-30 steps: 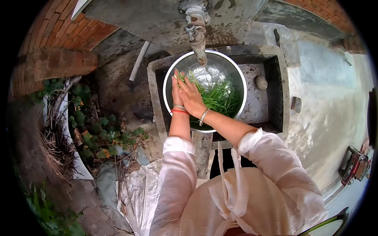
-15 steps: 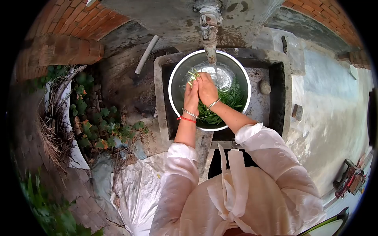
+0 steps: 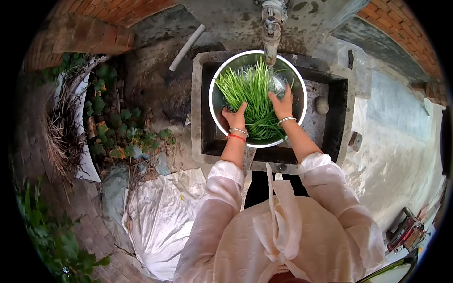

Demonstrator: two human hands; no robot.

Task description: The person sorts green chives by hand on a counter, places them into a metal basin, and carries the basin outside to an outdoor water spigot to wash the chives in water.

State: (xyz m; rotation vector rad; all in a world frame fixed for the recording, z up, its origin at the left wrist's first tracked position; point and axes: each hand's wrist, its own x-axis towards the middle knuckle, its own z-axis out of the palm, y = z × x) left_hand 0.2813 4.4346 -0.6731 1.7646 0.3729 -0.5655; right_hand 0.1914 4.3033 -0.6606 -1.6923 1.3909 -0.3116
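Note:
A metal basin [image 3: 305,94] with a white rim sits in the concrete sink under the tap [image 3: 272,35]. Long green chives [image 3: 252,89] lie spread across it, their pale ends towards the far left. My left hand [image 3: 235,119] is at the near left side of the chives, thumb apart from the fingers. On their right side is my right hand [image 3: 282,104], thumb and fingers spread, close to the water below the tap. Both hands are open and touch or nearly touch the bunch; some fingertips are hidden in the basin.
The sink's thick rim [image 3: 197,99] surrounds the basin, with a round stone [image 3: 322,105] inside at the right. A pale pipe [image 3: 187,47] lies at the far left. Leafy plants [image 3: 125,137] and a white sheet [image 3: 165,221] are on the ground at left.
Both hands were together around the chives at the far left of the basin. They have moved apart and nearer, and the chives now lie fanned out over the basin.

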